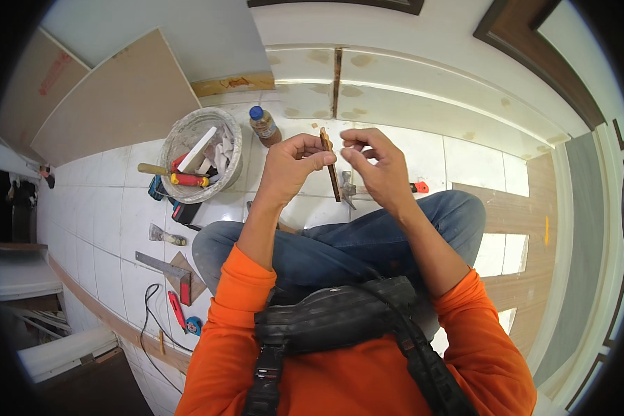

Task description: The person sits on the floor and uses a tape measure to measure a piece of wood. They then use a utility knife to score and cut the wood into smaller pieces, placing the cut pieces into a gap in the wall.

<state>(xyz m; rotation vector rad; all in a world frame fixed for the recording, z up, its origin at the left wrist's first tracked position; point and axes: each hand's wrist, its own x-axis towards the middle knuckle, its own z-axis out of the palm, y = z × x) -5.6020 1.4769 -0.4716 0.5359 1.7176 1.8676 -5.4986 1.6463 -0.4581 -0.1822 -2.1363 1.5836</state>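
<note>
My left hand (292, 166) is closed, pinching a thin dark brown wooden strip (335, 182) near its top between thumb and fingers. The strip stands nearly upright above my crossed legs. Just right of it, my right hand (379, 166) is curled, thumb tip close to the fingertips; anything small between them is too hard to make out. On the floor behind the strip lies a hammer (348, 188), its handle passing behind my right wrist, with a red and black end (419, 187) showing beyond.
Left stands a bucket (236, 156) of tools, beside a blue-capped bottle (265, 126). A scraper (166, 236), a try square (163, 266), a red utility knife (177, 309) and a cable (145, 319) lie on the tiles. Boards (121, 104) lean at the back left; a low wall panel (409, 97) runs ahead.
</note>
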